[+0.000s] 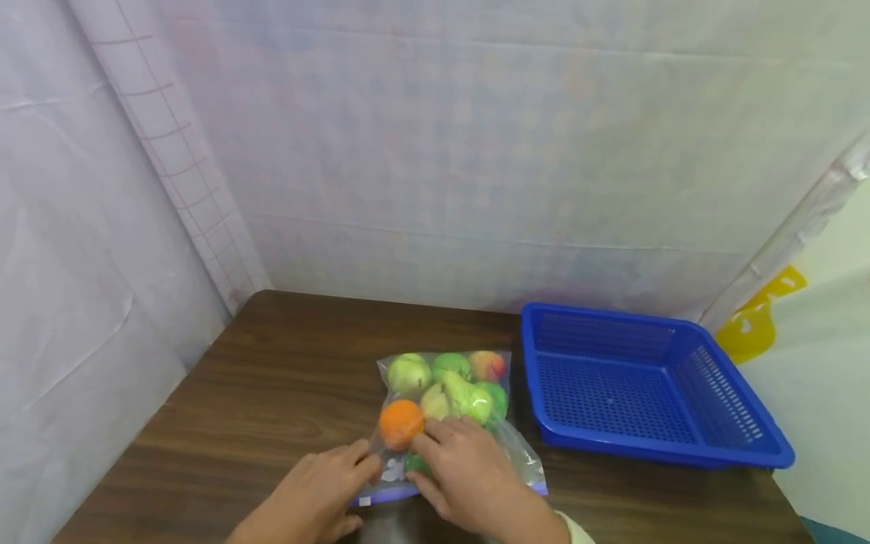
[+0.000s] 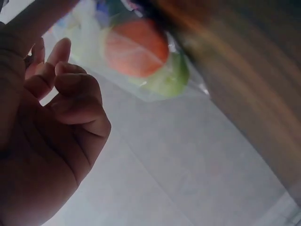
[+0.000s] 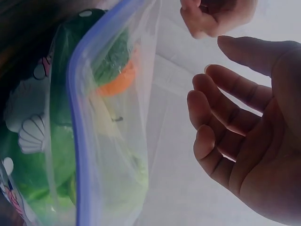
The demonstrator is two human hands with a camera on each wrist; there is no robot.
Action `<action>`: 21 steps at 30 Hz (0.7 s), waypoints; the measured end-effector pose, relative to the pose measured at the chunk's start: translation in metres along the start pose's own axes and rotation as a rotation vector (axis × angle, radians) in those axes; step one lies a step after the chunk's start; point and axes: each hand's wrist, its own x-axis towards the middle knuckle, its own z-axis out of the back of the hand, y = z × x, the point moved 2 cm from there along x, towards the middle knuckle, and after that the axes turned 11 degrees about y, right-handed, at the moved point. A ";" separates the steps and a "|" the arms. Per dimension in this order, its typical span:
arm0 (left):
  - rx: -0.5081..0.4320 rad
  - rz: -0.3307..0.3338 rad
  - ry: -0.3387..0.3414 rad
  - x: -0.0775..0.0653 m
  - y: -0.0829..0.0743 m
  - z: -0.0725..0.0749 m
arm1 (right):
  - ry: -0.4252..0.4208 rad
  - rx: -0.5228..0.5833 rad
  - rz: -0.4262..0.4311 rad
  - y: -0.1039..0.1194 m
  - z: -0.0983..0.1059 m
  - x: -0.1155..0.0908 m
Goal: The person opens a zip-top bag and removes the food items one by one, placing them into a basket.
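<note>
A brown wood-grain table stands before a pale, faintly checked sheet. A white sheet hangs at left, a pale surface at right. The light is soft.

Both hands apart, loosely curled

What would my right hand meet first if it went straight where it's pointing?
Your right hand would probably meet the round orange fruit through the clear, purple-edged plastic bag around it, though depth is unclear.

Right sleeve; pale cream
</note>
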 end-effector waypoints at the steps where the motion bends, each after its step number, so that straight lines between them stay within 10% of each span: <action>1: 0.009 0.003 -0.019 0.000 0.001 -0.003 | 0.000 -0.002 0.000 0.000 -0.001 0.000; 7: 0.066 0.021 -0.126 0.000 0.004 -0.016 | -0.020 -0.008 0.023 0.002 -0.007 0.002; 21: 0.096 0.091 -0.095 -0.005 0.005 -0.013 | 0.011 0.028 0.026 0.001 -0.012 0.004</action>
